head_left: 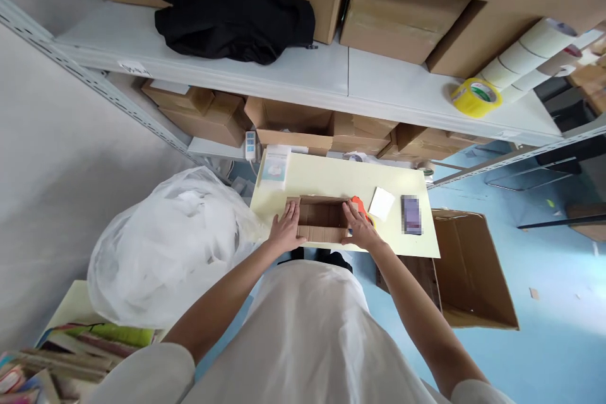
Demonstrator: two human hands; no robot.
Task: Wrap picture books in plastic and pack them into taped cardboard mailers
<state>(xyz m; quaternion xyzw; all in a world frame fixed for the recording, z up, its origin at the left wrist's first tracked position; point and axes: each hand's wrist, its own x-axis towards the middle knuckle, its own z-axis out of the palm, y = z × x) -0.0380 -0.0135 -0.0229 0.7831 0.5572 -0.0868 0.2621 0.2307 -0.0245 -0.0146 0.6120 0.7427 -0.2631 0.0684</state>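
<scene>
One table (322, 172), one box (324, 235), two hands (285, 228)

Matt cardboard box (324, 235), smooth tabletop (331, 173)

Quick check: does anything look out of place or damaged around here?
Yes, mildly: a black garment lies crumpled on the upper shelf, odd among cardboard boxes. A brown scrap also lies loose on the blue floor.

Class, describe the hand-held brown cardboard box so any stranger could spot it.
Find the pale yellow rectangular table. At its near edge, a bare left hand and bare right hand hold a small brown cardboard box. Unlike the large brown cardboard carton on the floor, it sits between both hands.
</scene>
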